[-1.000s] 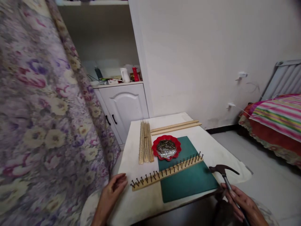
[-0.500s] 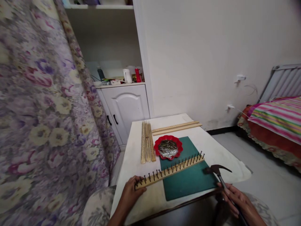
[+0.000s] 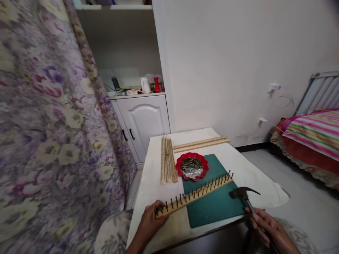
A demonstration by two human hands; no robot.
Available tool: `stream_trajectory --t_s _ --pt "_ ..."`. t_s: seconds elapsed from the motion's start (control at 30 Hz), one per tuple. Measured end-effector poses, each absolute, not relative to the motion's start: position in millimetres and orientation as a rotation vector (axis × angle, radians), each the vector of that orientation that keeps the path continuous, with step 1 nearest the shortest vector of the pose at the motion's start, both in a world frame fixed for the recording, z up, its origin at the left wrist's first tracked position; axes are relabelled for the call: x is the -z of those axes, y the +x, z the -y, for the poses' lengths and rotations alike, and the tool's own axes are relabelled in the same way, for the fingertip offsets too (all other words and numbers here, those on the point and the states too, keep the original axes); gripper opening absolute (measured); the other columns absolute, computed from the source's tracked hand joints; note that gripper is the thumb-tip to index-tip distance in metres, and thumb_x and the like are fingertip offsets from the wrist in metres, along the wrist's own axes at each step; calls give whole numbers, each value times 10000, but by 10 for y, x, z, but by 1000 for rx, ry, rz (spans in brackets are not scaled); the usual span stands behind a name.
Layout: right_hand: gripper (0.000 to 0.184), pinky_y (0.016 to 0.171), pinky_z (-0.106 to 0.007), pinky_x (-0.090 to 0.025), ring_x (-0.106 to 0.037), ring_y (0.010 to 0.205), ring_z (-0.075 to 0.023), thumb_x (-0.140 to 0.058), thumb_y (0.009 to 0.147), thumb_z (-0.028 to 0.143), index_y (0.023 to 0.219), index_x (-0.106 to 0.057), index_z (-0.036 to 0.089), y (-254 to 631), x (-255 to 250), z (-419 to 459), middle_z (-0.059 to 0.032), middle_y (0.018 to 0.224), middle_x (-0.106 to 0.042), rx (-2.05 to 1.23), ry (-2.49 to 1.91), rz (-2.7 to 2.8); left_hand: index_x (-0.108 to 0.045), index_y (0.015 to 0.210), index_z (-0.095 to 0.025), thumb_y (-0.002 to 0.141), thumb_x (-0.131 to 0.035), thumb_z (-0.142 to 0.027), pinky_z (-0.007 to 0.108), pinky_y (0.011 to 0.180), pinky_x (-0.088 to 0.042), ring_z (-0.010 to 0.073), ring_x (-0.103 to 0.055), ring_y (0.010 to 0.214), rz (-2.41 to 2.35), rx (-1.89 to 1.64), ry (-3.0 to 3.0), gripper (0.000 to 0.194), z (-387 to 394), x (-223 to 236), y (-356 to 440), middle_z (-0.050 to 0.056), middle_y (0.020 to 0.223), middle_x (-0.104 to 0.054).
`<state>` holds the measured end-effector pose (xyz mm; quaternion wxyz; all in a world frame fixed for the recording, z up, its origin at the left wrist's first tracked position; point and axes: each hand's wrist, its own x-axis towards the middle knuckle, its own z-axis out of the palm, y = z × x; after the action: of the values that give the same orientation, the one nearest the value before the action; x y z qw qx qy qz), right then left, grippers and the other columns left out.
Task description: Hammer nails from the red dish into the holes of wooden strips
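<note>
My left hand (image 3: pixel 153 219) grips the near left end of a wooden strip (image 3: pixel 194 196) with several nails standing up along it in rows. The strip slants up to the right, its far part over a green mat (image 3: pixel 212 208). In my right hand (image 3: pixel 267 225) is a claw hammer (image 3: pixel 247 197), held by the handle at the table's front right edge. Its head hangs just above the mat's right side, apart from the strip. Beyond the strip stands a red scalloped dish (image 3: pixel 178 172) filled with loose nails (image 3: pixel 192 167).
Several wooden strips (image 3: pixel 166 165) lie side by side left of the dish. Two more strips (image 3: pixel 201 144) lie along the back of the white table (image 3: pixel 148 187). A floral curtain (image 3: pixel 66 141) hangs at left, a white cabinet (image 3: pixel 147 123) stands behind, and a bed (image 3: pixel 312 137) is at right.
The whole view has shifted slightly, so everything sits a little further right. The hammer head has turned a little; both hands keep their holds.
</note>
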<state>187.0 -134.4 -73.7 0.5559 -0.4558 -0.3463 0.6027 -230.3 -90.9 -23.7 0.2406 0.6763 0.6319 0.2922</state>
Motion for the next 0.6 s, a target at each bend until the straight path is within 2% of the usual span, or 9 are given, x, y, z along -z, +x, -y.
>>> stream_trajectory --t_s 0.1,0.3,0.5,0.6 --pt "308 284 -156 -355 -383 284 -20 -692 735 419 949 -641 203 1870 715 1341 29 604 -590 -1439 -1080 812 -628 839 -192 636 -607 -338 272 697 -457 209 -581 762 -1720 -773 1813 250 932 254 -2291 8 750 -639" --pt "396 252 -239 -365 -405 268 -87 -764 614 432 952 -680 245 1825 621 1353 6 560 -584 -1403 -1115 759 -664 947 -149 579 -684 -302 316 818 -475 255 -610 887 -1641 -918 1615 399 944 299 -2244 62 933 -690" --pt "446 272 -188 -356 -394 260 -45 -746 637 431 1000 -657 188 1796 600 1331 28 561 -586 -1424 -1124 749 -652 890 -144 597 -675 -303 272 741 -494 230 -622 828 -1558 -958 1481 334 969 214 -2182 31 851 -687" --pt "437 274 -190 -359 -394 263 -48 -749 636 433 989 -659 193 1790 616 1323 32 552 -577 -1416 -1127 747 -634 895 -135 588 -683 -318 244 636 -490 195 -612 732 -1521 -1033 1389 361 972 293 -2172 29 807 -670"
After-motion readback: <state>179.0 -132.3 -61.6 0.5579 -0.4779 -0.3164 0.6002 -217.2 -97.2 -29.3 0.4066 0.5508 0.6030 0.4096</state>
